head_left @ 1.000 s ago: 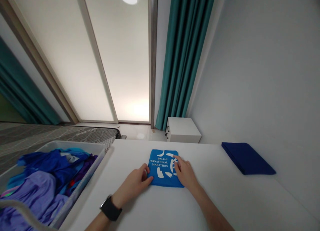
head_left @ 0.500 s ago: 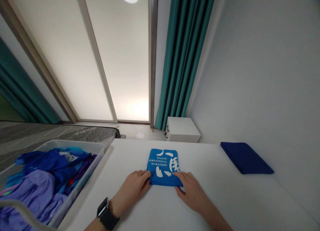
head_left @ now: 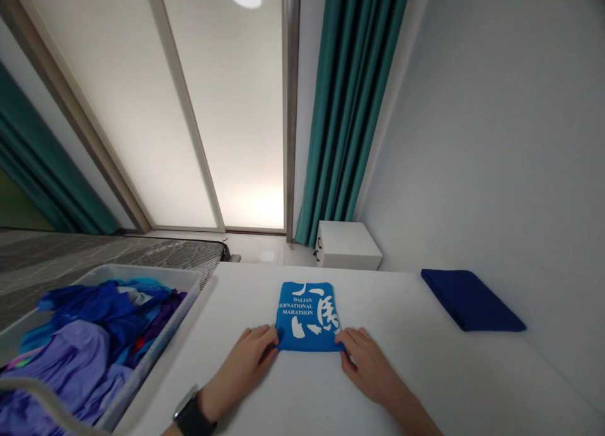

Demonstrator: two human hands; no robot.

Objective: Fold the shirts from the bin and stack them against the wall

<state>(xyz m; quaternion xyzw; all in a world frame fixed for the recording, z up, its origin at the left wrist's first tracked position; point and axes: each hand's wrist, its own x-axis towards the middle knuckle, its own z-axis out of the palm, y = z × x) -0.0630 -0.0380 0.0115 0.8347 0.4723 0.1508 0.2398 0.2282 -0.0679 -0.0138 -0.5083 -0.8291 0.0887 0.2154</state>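
Observation:
A folded blue T-shirt (head_left: 307,316) with white lettering, "MARATHON" among it, lies flat on the white table (head_left: 302,392). My left hand (head_left: 253,357), a black watch on its wrist, pinches the shirt's near left corner. At the near right corner, my right hand (head_left: 366,363) has thumb and fingers closed on the edge. Both thumbs point toward the cloth, and the fingertips partly cover the corners.
On the left stands a white plastic bin (head_left: 189,291) heaped with blue and purple clothes (head_left: 80,354). A folded navy garment (head_left: 472,300) lies at the table's right, near the wall. Beyond the far edge sits a small white cabinet (head_left: 347,244).
My hands have moved slightly apart, out to the shirt's near corners. The shirt sits a touch further left in view, and its near edge looks straighter.

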